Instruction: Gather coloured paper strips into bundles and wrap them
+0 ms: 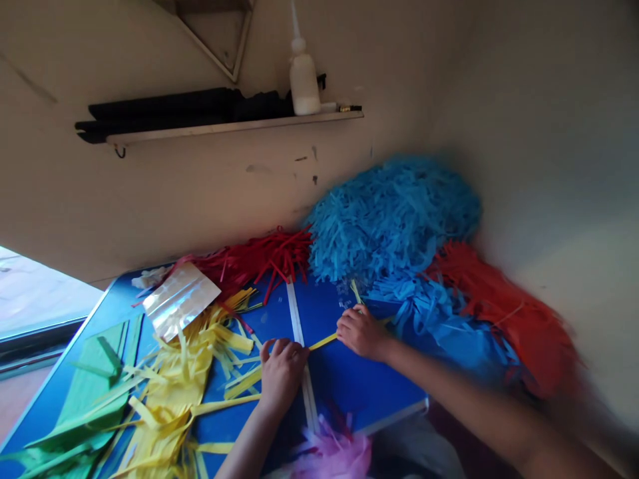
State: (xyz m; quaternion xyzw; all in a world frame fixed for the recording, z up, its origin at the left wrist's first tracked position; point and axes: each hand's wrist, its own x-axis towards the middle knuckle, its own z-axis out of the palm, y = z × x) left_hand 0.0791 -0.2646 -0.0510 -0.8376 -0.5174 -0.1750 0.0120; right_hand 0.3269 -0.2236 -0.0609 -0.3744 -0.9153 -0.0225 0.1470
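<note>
A narrow yellow paper strip runs between my two hands over the blue table. My left hand is closed on the strip's left part, next to the pale seam of the table. Farther right, my right hand pinches the same strip, and a small tuft of pale yellow fringe shows just beyond its fingers. To the left of my left hand lies a heap of yellow fringed paper, with several loose strips spreading toward my wrist. The fingertips of both hands are partly hidden.
Around the blue table lie green paper, a shiny sheet, red fringe, a blue fringed bundle, orange-red fringe and pink fringe. A wall shelf above holds a white bottle.
</note>
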